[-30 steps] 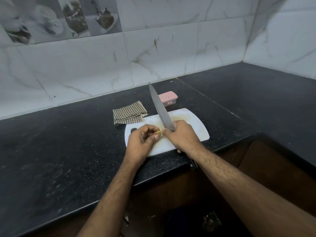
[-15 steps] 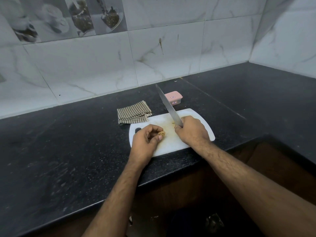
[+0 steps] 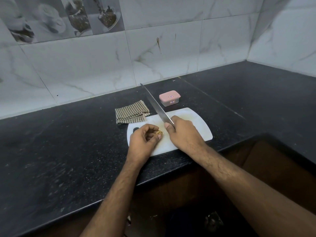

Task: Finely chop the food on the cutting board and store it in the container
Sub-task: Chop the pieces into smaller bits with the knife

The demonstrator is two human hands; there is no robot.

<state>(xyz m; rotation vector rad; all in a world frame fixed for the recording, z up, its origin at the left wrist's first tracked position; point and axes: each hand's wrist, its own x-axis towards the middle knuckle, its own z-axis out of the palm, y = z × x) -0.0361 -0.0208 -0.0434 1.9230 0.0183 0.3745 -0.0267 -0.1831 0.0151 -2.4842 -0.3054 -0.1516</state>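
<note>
Head: food [image 3: 159, 132] between left-hand fingers [image 3: 154, 138]

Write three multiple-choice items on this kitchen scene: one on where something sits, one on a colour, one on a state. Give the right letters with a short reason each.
1. Where does the checked cloth lie?
A. On the counter, at the cutting board's far left corner
B. Inside the container
C. Under the person's left forearm

2. What colour is the lid of the container?
A. Green
B. Pink
C. Black

3. What is the right hand doing?
A. Resting flat on the counter
B. Lifting the container
C. Gripping the knife, blade raised and pointing toward the wall

Answers:
1 A, the cloth lies folded on the dark counter beside the board.
2 B, the lid is pale pink.
3 C, the fingers wrap the handle; the blade slants up.
</note>
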